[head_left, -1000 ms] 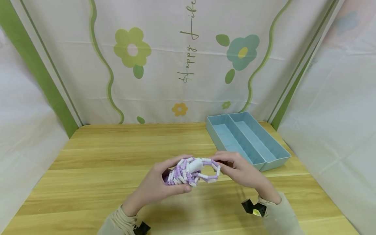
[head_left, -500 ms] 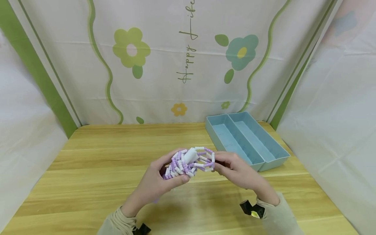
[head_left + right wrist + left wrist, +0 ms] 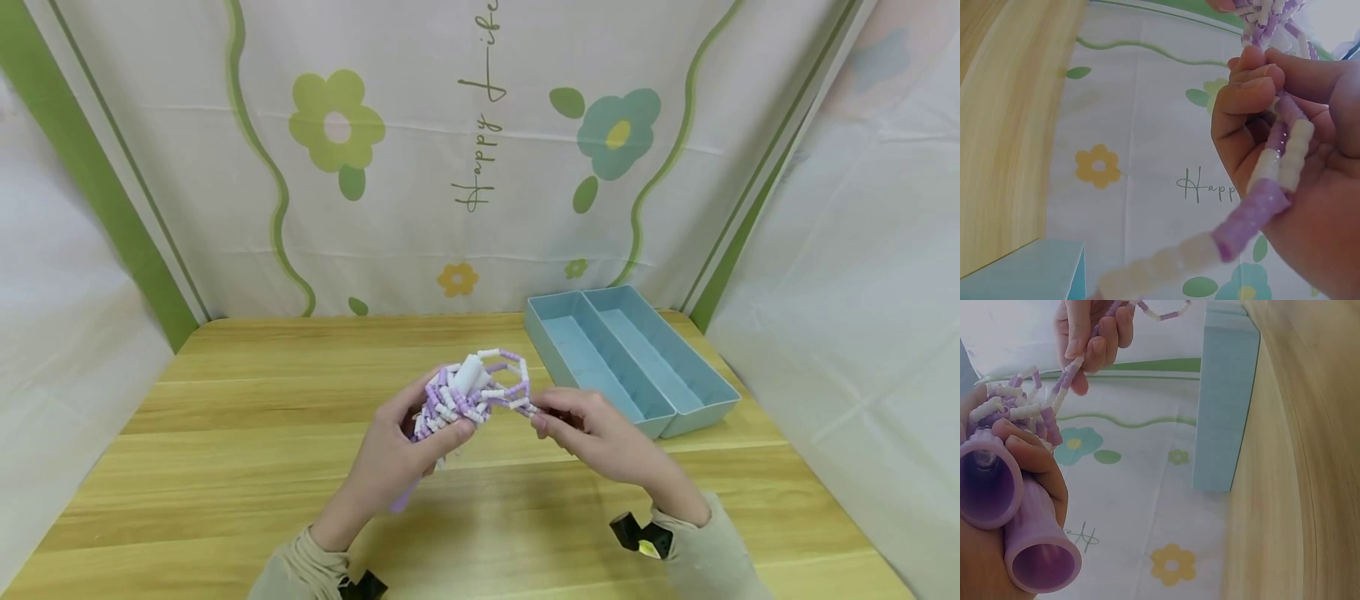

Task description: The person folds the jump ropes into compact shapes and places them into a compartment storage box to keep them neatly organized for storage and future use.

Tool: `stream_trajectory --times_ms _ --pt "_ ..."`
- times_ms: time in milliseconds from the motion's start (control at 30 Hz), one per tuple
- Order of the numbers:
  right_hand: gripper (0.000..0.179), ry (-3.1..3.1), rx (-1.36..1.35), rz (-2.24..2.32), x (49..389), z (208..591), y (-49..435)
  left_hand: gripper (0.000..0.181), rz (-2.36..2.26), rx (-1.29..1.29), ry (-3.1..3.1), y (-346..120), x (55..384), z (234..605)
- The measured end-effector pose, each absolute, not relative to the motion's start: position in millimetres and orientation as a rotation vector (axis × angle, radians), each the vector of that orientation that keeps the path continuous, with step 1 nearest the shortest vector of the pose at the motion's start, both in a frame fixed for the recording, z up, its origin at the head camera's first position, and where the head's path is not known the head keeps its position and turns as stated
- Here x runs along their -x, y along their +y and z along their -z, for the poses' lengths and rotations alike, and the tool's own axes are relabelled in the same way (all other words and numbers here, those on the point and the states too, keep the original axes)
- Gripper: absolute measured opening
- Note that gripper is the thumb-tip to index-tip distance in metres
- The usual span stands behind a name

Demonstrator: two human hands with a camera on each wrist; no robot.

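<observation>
A bundled jump rope with white and lilac beads is held above the table. My left hand grips the bundle and its two purple handles; in the left wrist view the hollow ends of one handle and the other handle face the camera. A white piece sticks up from the coil. Beaded loops extend rightward to my right hand, whose thumb and fingers pinch a strand. In the right wrist view, a beaded length hangs past the palm. Part of the bundle is hidden by my left fingers.
A light-blue box with two long compartments stands on the wooden table at the back right, close beyond my right hand. A flower-printed cloth hangs behind the table, with white cloth on both sides.
The bundle has tilted upward in my left hand, bringing a purple handle into view below it. My right hand has shifted from the loop's top to its lower strand.
</observation>
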State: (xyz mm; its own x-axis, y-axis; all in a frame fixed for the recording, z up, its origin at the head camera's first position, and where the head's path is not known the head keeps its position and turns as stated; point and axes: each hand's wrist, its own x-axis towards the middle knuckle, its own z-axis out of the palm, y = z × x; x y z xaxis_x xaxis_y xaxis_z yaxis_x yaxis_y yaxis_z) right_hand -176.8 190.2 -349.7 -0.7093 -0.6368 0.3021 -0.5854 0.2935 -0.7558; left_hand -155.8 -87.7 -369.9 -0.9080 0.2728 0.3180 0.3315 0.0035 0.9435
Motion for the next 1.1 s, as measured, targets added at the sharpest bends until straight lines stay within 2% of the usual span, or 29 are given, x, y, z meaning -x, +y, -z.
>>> stream_trajectory --times_ms 333,1100 --pt "0.009 2.471 1.116 1.408 173.4 348.3 184.8 0.058 2.060 0.592 -2.202 -85.5 154.8 370.3" --pt "0.008 2.489 1.175 1.357 162.1 350.0 166.9 0.059 1.980 0.540 -2.180 -79.4 153.6 376.1"
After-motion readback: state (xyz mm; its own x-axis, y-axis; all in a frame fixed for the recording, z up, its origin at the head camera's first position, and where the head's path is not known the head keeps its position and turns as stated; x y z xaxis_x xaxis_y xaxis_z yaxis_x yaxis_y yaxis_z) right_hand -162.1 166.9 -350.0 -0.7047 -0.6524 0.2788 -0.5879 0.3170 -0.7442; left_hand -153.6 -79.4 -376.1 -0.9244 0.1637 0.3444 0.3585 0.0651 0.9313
